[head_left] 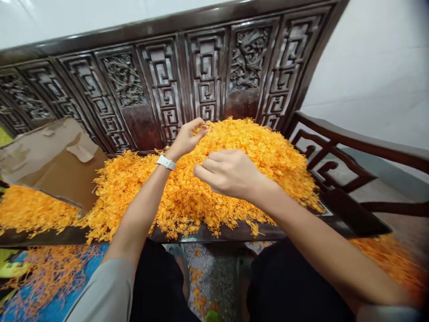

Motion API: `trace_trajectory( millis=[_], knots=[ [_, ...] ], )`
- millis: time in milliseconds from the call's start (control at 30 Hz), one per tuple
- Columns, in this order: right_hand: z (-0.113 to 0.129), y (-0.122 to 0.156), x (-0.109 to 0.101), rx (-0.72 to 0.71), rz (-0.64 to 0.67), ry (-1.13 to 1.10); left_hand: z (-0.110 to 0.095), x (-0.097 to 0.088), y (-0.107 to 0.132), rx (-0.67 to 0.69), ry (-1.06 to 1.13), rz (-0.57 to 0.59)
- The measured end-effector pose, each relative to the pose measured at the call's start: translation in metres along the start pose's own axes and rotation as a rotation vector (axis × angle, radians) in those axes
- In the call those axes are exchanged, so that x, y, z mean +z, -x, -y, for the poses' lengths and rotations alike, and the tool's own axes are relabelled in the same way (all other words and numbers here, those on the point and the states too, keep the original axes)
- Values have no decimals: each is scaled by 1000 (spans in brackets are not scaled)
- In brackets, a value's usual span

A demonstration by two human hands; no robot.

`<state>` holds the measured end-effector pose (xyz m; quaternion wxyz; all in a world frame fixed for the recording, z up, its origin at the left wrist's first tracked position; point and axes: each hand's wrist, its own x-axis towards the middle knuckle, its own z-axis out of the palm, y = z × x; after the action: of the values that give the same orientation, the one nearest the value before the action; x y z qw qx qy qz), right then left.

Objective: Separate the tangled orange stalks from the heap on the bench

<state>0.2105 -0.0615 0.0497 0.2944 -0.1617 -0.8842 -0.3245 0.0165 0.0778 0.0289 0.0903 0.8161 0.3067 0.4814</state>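
Observation:
A big heap of orange artificial flower sprigs (268,156) lies on the seat of a dark carved wooden bench (208,80). My left hand (187,136), with a white watch band at the wrist, reaches to the top of the heap and pinches a sprig between thumb and fingers. My right hand (229,172) hovers over the middle of the heap, fingers curled together in a loose pinch; what it holds, if anything, is hidden.
A flattened brown cardboard box (53,156) lies on the seat at left, with more orange sprigs (30,210) before it. Further sprigs lie on a blue mat (60,286) on the floor and at the right (392,259). The bench armrest (362,147) stands at right.

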Motion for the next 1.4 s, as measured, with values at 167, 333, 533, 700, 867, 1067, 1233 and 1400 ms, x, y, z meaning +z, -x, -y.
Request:
trace_trajectory(
  millis=[167, 333, 533, 700, 867, 1067, 1233, 1400],
  knots=[
    [27, -5, -1, -122, -72, 24, -3, 12, 4, 48, 45, -50],
    [97, -12, -28, -174, -109, -502, 26, 2, 14, -62, -24, -80],
    [83, -22, -11, 54, -37, -886, 71, -32, 26, -371, 6, -369],
    [-15, -20, 33, 861, -191, -1513, 59, -39, 11, -674, 414, -481],
    [-45, -7, 57, 1154, -367, -1739, 13, -39, -4, -700, 796, -270],
    [-52, -3, 66, 1215, -420, -1612, -47, 3, -2, -535, 776, -112],
    [-58, 1, 66, 1226, -414, -1500, -26, 11, -5, -434, 489, -101],
    [-68, 21, 86, 1253, -382, -1365, -8, -10, -7, -518, 496, -178]
  ],
)
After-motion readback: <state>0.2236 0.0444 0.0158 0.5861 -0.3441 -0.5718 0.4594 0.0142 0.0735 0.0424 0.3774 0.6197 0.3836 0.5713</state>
